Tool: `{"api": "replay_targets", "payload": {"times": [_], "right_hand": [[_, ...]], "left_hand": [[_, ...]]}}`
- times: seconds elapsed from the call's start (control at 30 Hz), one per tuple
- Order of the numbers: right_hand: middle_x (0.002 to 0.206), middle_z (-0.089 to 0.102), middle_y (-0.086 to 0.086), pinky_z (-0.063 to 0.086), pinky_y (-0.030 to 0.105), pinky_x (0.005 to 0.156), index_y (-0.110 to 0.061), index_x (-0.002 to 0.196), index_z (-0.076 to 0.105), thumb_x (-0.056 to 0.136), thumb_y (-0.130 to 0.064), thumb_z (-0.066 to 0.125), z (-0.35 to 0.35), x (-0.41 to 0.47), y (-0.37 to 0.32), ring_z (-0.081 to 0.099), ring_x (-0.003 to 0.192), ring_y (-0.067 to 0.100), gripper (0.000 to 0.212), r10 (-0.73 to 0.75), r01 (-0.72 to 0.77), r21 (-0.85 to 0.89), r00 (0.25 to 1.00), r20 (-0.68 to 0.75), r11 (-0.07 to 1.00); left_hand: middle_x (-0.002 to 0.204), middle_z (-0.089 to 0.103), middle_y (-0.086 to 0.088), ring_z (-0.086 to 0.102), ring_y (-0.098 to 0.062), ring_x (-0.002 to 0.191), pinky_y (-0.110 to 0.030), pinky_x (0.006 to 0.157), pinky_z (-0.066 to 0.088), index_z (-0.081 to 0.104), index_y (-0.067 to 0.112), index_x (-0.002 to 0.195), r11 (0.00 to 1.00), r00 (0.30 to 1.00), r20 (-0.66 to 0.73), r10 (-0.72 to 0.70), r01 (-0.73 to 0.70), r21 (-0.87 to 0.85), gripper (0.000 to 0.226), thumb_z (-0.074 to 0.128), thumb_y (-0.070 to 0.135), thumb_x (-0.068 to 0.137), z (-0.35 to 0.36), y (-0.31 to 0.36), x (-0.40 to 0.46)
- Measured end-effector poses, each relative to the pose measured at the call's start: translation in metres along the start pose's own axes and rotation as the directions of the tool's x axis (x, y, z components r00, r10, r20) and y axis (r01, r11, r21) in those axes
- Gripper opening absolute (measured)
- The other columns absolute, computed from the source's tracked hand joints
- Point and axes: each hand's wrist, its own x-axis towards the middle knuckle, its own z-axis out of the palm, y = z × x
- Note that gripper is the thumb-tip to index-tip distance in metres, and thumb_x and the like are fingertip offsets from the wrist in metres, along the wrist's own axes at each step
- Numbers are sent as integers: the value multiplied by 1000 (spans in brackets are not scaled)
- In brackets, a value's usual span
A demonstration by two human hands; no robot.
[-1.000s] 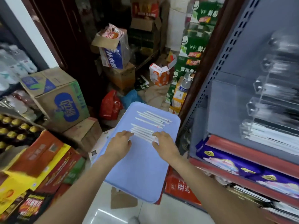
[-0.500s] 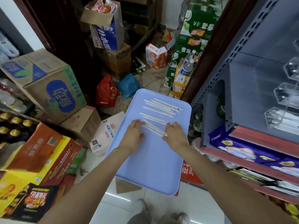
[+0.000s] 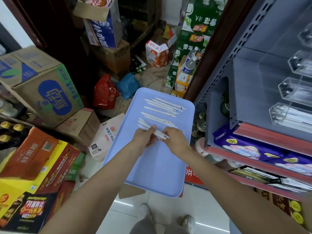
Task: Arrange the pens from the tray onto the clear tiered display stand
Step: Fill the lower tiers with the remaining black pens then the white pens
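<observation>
**Pens gathered at the tray's middle, stand up to the right**

A bundle of pens (image 3: 152, 130) is pinched at the middle of the tray (image 3: 160, 174) by the left hand (image 3: 143, 138) and right hand (image 3: 175, 141), long axis running left-to-right (slightly skewed). The display stand (image 3: 293, 92) sits right of the tray, nearer the right hand.

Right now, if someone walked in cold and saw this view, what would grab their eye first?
The pale blue tray in the centre, with white pens lying in a loose row across its far half. The left hand and right hand both pinch a small bundle of pens at the tray's middle. At the right, the clear tiered display stand sits on a grey shelf, its lowest tier already holding pens.
</observation>
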Motion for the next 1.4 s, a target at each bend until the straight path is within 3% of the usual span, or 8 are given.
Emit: {"api": "replay_targets", "payload": {"times": [0.1,0.27,0.4,0.53,0.77,1.03,1.23,1.4], "right_hand": [[101,65,15,49,39,79,-1,99,61,90,-7,54,-13,-12,-6,60,94,29,14,-44,45,85,999,-20,995],[107,65,8,50,32,79,-9,110,60,86,-12,62,-53,-41,5,61,98,23,25,-91,92,257,996,-14,962],[105,59,6,47,24,82,-10,119,55,87,-7,60,-104,-65,30,59,91,15,33,-90,131,385,988,-123,913],[83,62,-3,53,36,78,-20,106,57,90,-16,59,-161,-92,68,63,82,17,17,-1,229,578,930,-366,783],[68,63,3,49,17,55,-13,81,58,90,-6,58,-256,-167,176,63,55,5,11,90,413,741,841,-534,529],[70,68,7,52,15,60,-5,84,62,88,-1,59,-322,-225,299,65,60,9,6,171,438,806,828,-535,398],[63,68,1,50,13,57,-5,83,63,86,2,61,-342,-232,346,64,56,5,7,223,435,796,801,-556,421],[72,65,10,53,14,60,5,97,62,87,0,59,-344,-226,358,64,56,5,11,219,429,810,814,-539,400]], "left_hand": [[53,58,-3,55,-10,50,-32,77,48,58,5,82,999,999,40,22,-20,-41,29,50,28,96,6,6,-8],[81,59,-7,57,-17,74,-26,74,50,55,3,93,960,961,28,275,-276,52,30,39,27,100,34,31,-36],[67,52,-2,52,-14,59,-29,62,46,48,9,83,809,858,74,508,-505,299,24,41,26,99,77,54,-69],[58,46,-1,44,-15,44,-29,49,39,47,11,80,625,761,306,573,-646,438,25,43,29,98,137,68,-103],[46,49,7,43,-3,40,-16,45,34,58,18,62,374,553,458,696,-824,426,28,63,30,87,273,72,-170],[47,49,12,38,-2,42,-16,45,30,72,21,74,450,590,424,687,-804,389,8,73,27,78,389,54,-197],[72,71,-1,59,-17,61,-32,60,44,71,39,69,340,602,424,676,-766,546,12,75,30,74,419,58,-191],[74,61,-9,54,-28,66,-34,58,37,67,12,86,211,611,385,692,-681,701,33,75,41,73,434,51,-184]]}}
